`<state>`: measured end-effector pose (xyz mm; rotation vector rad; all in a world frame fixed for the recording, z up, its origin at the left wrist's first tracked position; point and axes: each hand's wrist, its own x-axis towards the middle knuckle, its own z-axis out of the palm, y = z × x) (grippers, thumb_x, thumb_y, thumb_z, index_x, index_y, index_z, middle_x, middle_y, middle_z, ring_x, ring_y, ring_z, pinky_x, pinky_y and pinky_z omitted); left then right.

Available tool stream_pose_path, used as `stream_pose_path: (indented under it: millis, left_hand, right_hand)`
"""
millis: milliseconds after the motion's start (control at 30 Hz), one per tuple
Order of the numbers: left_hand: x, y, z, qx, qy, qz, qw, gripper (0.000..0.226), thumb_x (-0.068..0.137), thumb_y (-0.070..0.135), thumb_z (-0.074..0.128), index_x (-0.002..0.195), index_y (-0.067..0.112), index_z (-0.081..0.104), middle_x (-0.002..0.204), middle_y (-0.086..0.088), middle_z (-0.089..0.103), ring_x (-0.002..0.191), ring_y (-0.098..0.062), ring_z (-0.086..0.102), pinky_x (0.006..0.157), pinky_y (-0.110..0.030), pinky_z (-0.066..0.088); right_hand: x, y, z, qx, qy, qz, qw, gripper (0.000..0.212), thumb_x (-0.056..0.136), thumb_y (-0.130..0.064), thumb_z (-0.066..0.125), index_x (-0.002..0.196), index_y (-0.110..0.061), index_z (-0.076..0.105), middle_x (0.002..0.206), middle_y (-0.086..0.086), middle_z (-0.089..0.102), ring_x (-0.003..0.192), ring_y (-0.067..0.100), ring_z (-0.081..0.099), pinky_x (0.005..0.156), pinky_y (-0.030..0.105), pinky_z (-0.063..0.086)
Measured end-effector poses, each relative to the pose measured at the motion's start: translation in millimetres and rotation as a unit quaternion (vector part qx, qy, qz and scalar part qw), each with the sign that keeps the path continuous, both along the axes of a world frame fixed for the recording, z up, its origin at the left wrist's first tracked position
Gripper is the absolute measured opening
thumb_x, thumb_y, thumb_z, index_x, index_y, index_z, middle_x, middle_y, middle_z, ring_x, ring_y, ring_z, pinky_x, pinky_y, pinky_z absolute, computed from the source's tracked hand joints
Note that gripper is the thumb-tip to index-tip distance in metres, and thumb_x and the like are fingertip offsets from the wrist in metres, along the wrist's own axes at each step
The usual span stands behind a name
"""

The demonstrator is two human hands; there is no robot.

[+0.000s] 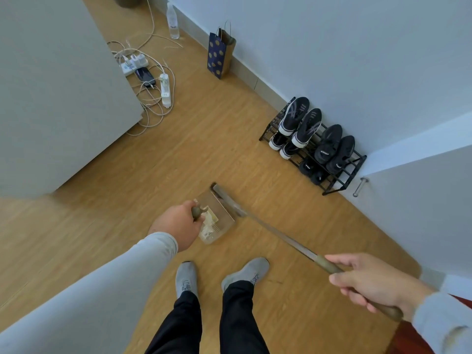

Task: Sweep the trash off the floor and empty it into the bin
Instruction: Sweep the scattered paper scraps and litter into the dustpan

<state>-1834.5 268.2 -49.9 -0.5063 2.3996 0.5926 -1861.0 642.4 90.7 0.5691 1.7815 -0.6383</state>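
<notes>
My left hand (pixel 177 224) grips the olive top of the dustpan handle (pixel 197 212). Below it the clear dustpan (pixel 224 227) sits on the wood floor and holds pale scraps of trash (pixel 210 223). My right hand (pixel 367 282) grips the olive grip of the broom handle (pixel 293 245), which slants down to the left. The broom head (pixel 227 199) lies along the dustpan's right edge, blurred. A dark round container at the top edge (pixel 126 0) is mostly cut off.
A black shoe rack (pixel 339 180) with dark sneakers stands against the right wall. Power strips, cables and a phone (pixel 146 77) lie on the floor by the grey panel (pixel 51 98). A dotted paper bag (pixel 219 54) and water bottle (pixel 173 21) stand by the wall. My feet (pixel 219 277) are below the dustpan.
</notes>
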Motion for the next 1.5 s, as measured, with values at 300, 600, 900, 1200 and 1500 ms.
stream_pose_path:
  millis: [300,600,900,1200,1500]
  left_hand:
    - [1.2,-1.3,-1.5,-0.003,0.000,0.006,1.000,0.032,0.098,0.052,0.050,0.121,0.031,0.055,0.086,0.006,0.065,0.075,-0.018,0.063,0.059,-0.031,0.050]
    - [3.8,0.4,-0.8,0.006,-0.001,0.011,1.000,0.035,0.099,0.049,0.048,0.128,0.030,0.053,0.086,0.006,0.064,0.076,-0.018,0.063,0.058,-0.031,0.048]
    - [2.4,2.3,2.7,0.011,0.002,0.015,1.000,0.033,0.099,0.049,0.049,0.125,0.032,0.055,0.095,0.007,0.066,0.083,-0.020,0.065,0.069,-0.032,0.055]
    - [0.1,-2.0,-5.1,0.008,0.009,0.013,1.000,0.033,0.098,0.049,0.051,0.123,0.029,0.056,0.083,0.006,0.065,0.074,-0.018,0.064,0.068,-0.037,0.058]
    - [7.9,-2.0,5.4,0.019,-0.006,0.004,1.000,0.034,0.098,0.049,0.051,0.125,0.028,0.056,0.090,0.006,0.065,0.079,-0.019,0.063,0.069,-0.035,0.055]
  right_hand:
    - [-4.2,-74.4,-97.1,0.064,0.060,0.130,0.988,0.057,0.089,-0.012,0.049,0.146,-0.015,0.053,0.078,0.006,0.062,0.059,0.026,0.059,0.058,0.040,0.062]
    - [-11.2,1.6,-19.5,-0.010,-0.028,0.023,0.999,0.062,0.097,-0.007,0.064,0.154,-0.017,0.044,0.066,0.009,0.059,0.042,0.013,0.045,0.038,0.025,0.039]
    - [-43.4,-48.5,-64.1,0.051,0.101,0.076,0.991,0.040,0.096,-0.008,0.054,0.136,-0.006,0.057,0.070,0.012,0.060,0.053,0.022,0.053,0.047,0.032,0.048]
    - [-1.0,-61.8,-89.4,0.028,-0.014,0.177,0.984,0.051,0.089,-0.004,0.051,0.135,-0.023,0.055,0.068,0.011,0.063,0.050,0.020,0.055,0.051,0.029,0.052]
    - [-1.4,6.7,-6.8,0.004,0.013,0.008,1.000,0.064,0.093,-0.003,0.064,0.152,-0.019,0.046,0.071,0.010,0.062,0.043,0.012,0.046,0.039,0.025,0.041]
